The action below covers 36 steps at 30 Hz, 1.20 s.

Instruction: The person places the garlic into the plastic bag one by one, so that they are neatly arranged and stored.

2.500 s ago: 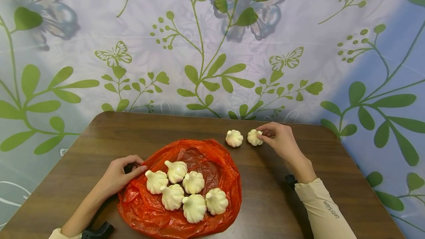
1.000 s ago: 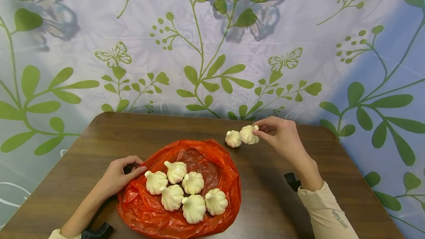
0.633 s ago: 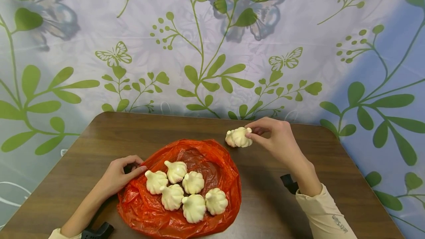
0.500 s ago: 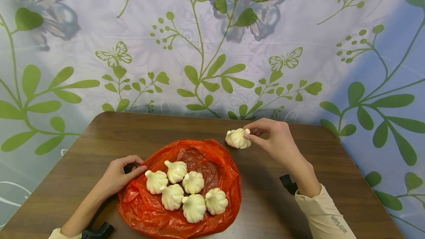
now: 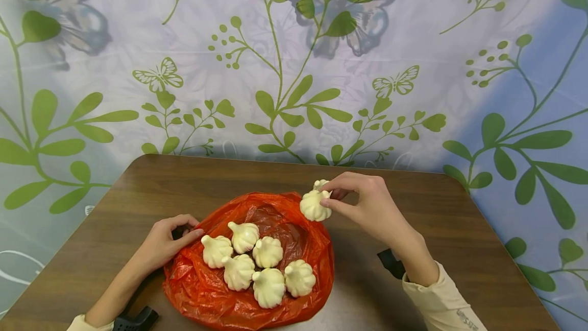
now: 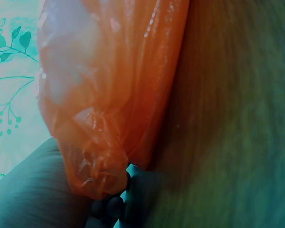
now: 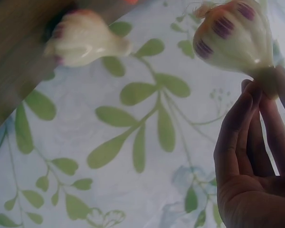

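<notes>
A red plastic bag (image 5: 197, 295) lies spread open on the table with several pale garlic bulbs (image 5: 268, 288) in it. My left hand (image 5: 167, 239) pinches the bag's left rim between thumb and fingers; in the left wrist view the crumpled film (image 6: 99, 166) is gathered at that hand. My right hand (image 5: 367, 206) pinches a garlic bulb (image 5: 314, 206) by its stem, above the bag's far right rim. Purple streaks show on this held bulb (image 7: 232, 40) in the right wrist view. Just behind it, partly hidden, another garlic bulb (image 5: 320, 184) rests on the table.
The brown wooden table (image 5: 193, 178) has rounded far corners. Close behind it hangs a cloth backdrop (image 5: 285, 65) printed with green leaves and butterflies. Dark wrist devices (image 5: 135, 318) sit at both wrists.
My right hand lifted the farther-right garlic bulb off the table and carried it left, past the other bulb and toward me, to the bag's rim. The left hand has stayed put.
</notes>
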### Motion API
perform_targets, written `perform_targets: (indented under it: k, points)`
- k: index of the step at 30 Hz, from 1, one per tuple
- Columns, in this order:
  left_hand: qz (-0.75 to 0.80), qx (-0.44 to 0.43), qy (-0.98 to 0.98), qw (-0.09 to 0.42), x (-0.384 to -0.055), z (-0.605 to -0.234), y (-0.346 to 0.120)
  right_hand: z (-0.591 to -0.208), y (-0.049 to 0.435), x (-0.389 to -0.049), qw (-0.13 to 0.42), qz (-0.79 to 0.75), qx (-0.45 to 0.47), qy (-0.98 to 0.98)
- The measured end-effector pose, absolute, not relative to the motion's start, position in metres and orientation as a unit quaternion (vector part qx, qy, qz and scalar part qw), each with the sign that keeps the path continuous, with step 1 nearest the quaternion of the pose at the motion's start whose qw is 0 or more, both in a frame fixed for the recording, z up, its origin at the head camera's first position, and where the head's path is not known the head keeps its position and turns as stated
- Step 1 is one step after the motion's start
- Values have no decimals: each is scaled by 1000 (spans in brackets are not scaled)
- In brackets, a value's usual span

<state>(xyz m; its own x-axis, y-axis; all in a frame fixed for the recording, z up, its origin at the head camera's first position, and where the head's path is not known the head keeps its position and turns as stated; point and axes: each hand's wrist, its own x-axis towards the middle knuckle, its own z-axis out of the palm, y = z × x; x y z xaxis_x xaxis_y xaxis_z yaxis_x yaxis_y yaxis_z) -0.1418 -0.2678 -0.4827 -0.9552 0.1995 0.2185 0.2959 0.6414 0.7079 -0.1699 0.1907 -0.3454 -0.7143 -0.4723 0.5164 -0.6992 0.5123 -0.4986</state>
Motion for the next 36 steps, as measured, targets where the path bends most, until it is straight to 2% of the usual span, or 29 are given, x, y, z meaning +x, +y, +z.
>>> perform_targets:
  k: [10, 19, 36]
  points:
    - [-401, -139, -903, 61, -142, -483, -268, -345, 175, -159, 123, 356, 371, -849]
    - [-401, -137, -904, 63, -141, -484, -268, -360, 164, -162, 65, 340, 417, -840]
    - [-398, -137, -905, 66, -142, -484, -268, -382, 154, -164, -22, 297, 428, -853]
